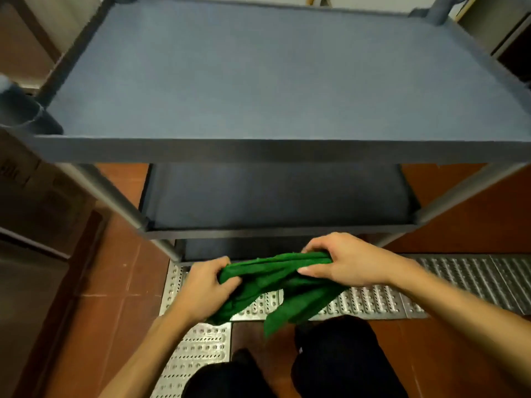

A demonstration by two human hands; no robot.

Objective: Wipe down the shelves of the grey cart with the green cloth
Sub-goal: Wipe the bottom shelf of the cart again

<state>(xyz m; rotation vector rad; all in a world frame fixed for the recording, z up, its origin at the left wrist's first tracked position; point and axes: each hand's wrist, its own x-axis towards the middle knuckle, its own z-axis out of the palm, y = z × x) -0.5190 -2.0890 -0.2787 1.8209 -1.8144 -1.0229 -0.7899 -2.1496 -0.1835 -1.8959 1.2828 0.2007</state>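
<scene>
Near grey cart (258, 150) — green cloth (275, 275).

The cart (287, 150) stands on a floor (465, 202) of red-brown tiles. Its top shelf (258, 81) is a flat blue-grey sheet with a low raised rim all round. Round posts (115, 196) at the corners run down to the middle shelf (273, 193), which lies darker, in the shade of the top one. Of the bottom shelf (230, 249) only a narrow strip shows. A perforated metal grating (459, 280) is set in the floor, running across beneath the cart's near edge and off to the right.
</scene>
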